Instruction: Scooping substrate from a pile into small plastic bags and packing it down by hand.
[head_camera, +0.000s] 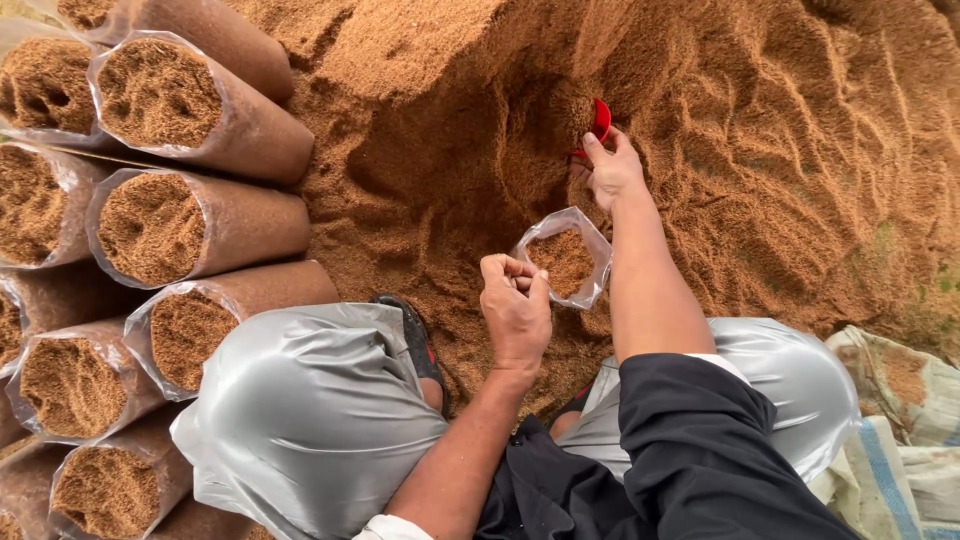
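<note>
A small clear plastic bag (566, 256), partly filled with brown sawdust, stands open-mouthed on the sawdust heap (760, 150) between the person's knees, just in front of the left hand (516, 305) and just below the right hand (612, 170). The left hand's fingers (508, 270) are curled together into a near fist, pinching the bag's near rim at its left edge and holding the mouth open. The right hand reaches past the bag into the slope of the heap, its fingers closed around a red scoop (599, 122); the scoop's bowl is pushed into the sawdust and only its red rim and handle show, so how full it is cannot be told. The scoop lies well above the bag's mouth, apart from it, with the right forearm running along the bag's right side. To the left, a stack of filled bags (190, 215) lies on its side, round open ends facing the person, close to the left knee. To the right, a woven sack (900, 400) lies at the foot of the heap. The open room is the hollowed pit of loose sawdust directly ahead of the bag, between the stack and the sack.
</note>
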